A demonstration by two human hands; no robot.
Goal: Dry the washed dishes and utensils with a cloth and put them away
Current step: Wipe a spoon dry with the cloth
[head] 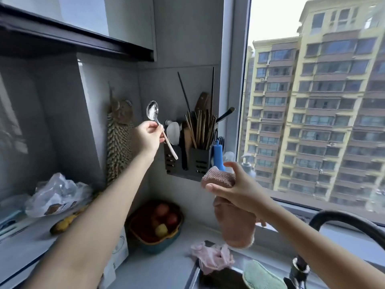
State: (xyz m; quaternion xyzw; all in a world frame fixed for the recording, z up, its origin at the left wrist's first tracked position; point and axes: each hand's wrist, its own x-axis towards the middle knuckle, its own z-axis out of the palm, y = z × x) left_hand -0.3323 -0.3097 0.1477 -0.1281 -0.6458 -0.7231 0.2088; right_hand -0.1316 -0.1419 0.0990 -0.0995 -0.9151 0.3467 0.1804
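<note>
Head view: left hand point(148, 136) is raised toward the wall, pinching a metal spoon point(158, 124) by the middle of its handle, bowl up and handle end slanting down-right; the handle tip sits just in front of the black utensil holder point(187, 161) mounted on the wall, so this reads as the put-away step, spoon about to go in handle-first; likely already dried, though wetness is not visible; right hand point(231, 186) is held lower and to the right, fingers curled around a brownish cloth point(233, 215) bunched at the top with the rest hanging below the palm; cloth is kept out of the way, apart from the spoon, ready for the next item; holder already has chopsticks point(201, 130), another spoon and dark-handled tools, left compartment looks freer; below on the counter, a fruit bowl point(156, 224), a plastic bag point(56, 195), a pink crumpled bag point(212, 257) by the sink edge, green cloth point(260, 276) and black faucet point(343, 222) at right; risk: handle catching the holder rim.
</note>
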